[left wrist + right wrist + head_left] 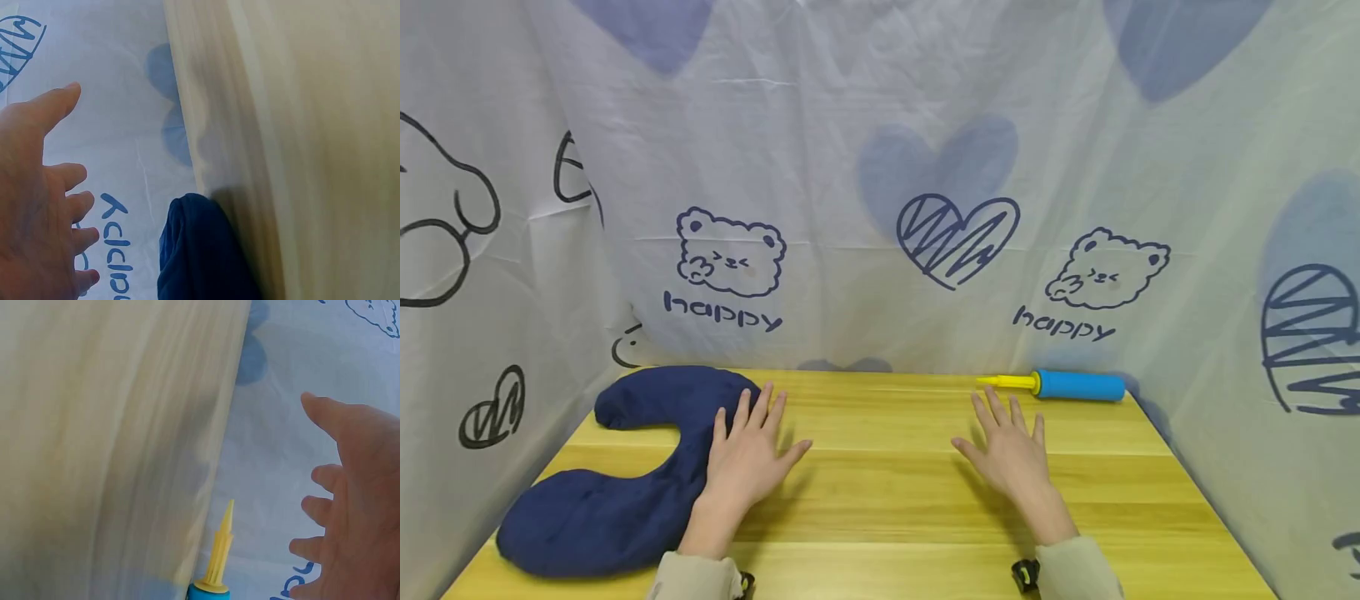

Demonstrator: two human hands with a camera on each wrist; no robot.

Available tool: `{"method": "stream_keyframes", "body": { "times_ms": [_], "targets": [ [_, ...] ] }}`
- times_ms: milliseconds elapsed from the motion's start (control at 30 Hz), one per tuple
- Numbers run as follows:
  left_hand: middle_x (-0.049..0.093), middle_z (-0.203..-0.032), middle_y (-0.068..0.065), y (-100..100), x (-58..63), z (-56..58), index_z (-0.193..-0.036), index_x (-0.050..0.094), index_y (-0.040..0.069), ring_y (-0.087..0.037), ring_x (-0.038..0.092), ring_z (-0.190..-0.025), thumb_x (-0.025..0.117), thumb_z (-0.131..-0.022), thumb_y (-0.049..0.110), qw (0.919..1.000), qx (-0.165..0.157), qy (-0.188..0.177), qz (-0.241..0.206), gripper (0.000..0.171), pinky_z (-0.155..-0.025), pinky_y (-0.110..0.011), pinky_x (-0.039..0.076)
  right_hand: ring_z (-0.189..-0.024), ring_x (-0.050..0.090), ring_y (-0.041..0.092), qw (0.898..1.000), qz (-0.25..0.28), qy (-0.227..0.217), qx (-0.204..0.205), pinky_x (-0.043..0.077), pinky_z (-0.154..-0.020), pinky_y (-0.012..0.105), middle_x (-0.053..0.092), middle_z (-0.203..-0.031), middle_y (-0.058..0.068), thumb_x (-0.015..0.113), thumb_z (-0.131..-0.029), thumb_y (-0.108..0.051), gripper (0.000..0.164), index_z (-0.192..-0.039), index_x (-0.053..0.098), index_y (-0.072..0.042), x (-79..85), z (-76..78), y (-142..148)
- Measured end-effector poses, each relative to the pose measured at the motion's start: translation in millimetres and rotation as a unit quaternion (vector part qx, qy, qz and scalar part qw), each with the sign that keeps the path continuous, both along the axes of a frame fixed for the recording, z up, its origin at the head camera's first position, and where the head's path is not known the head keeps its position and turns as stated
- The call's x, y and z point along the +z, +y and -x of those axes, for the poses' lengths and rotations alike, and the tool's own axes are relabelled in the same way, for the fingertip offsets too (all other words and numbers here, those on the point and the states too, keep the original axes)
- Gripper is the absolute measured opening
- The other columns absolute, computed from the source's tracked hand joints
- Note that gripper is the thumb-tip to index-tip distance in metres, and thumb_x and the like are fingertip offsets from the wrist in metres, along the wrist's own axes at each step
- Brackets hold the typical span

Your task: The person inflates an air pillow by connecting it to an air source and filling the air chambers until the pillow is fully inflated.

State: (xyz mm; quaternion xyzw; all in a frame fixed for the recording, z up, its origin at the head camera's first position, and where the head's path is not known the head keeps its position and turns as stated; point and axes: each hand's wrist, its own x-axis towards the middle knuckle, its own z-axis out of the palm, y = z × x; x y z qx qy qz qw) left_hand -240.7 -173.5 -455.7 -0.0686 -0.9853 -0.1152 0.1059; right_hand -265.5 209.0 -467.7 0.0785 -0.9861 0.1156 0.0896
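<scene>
My left hand hovers palm down with its fingers spread, beside the right edge of a dark blue U-shaped neck pillow. In the left wrist view the same pillow shows below that hand, apart from the fingers. On the other side, my right hand is also spread above the wooden table and holds nothing. Beyond its fingertips lies a blue hand pump with a yellow nozzle pointing left. The right wrist view shows the pump's yellow nozzle apart from the right hand.
The wooden table runs back to a white curtain printed with hearts and bears. More curtain hangs along the left and right sides. The pillow covers much of the table's left part, and the pump lies along the back right edge.
</scene>
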Motion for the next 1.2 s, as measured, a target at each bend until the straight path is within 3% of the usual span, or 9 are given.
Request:
{"method": "stream_keyframes", "body": {
  "times_ms": [267, 733, 933, 1200],
  "targets": [
    [0.013, -0.174, -0.010, -7, 4.7, -5.9, -0.166, 0.026, 0.015, -0.040, 0.006, -0.159, 0.059, -0.098, 0.064, 0.9999, -0.010, -0.001, 0.003, 0.090, -0.121, -0.068, 0.001, -0.157, 0.010, 0.044, 0.999, 0.019, 0.033, 0.021, 0.001, -0.117, 0.075, 0.014, -0.173, 0.007, 0.059, -0.100, -0.059, 0.084, -0.167, 0.025, -0.020, 6.5, -3.9, -16],
    [0.017, -0.173, -0.010, -36, 13.6, -18.6, -0.166, 0.027, 0.016, -0.040, 0.009, -0.159, 0.061, -0.096, 0.065, 0.9986, -0.029, 0.027, 0.034, 0.092, -0.121, -0.068, 0.005, -0.158, 0.016, 0.039, 0.992, 0.007, 0.066, 0.108, 0.008, -0.120, 0.071, 0.016, -0.173, 0.003, 0.056, -0.100, -0.062, 0.083, -0.166, 0.028, -0.020, 12.3, -0.3, -69],
    [0.020, -0.173, -0.010, -50, 9.9, -28.5, -0.165, 0.031, 0.014, -0.041, 0.013, -0.158, 0.056, -0.096, 0.071, 0.9980, -0.041, 0.025, 0.042, 0.093, -0.121, -0.068, 0.007, -0.159, 0.013, 0.035, 0.987, -0.010, 0.056, 0.148, 0.007, -0.121, 0.068, 0.011, -0.174, -0.003, 0.050, -0.100, -0.067, 0.083, -0.168, 0.022, -0.026, 9.3, -0.8, -99],
    [0.026, -0.171, -0.010, -72, 1.5, -42.5, -0.162, 0.039, 0.015, -0.043, 0.020, -0.156, 0.067, -0.092, 0.063, 0.9969, -0.045, 0.010, 0.063, 0.089, -0.118, -0.070, 0.011, -0.160, 0.010, 0.031, 0.974, -0.050, 0.038, 0.217, 0.009, -0.122, 0.066, 0.006, -0.174, -0.006, 0.043, -0.101, -0.071, 0.083, -0.168, 0.014, -0.031, 5.0, -2.0, -148]
  ]
}}
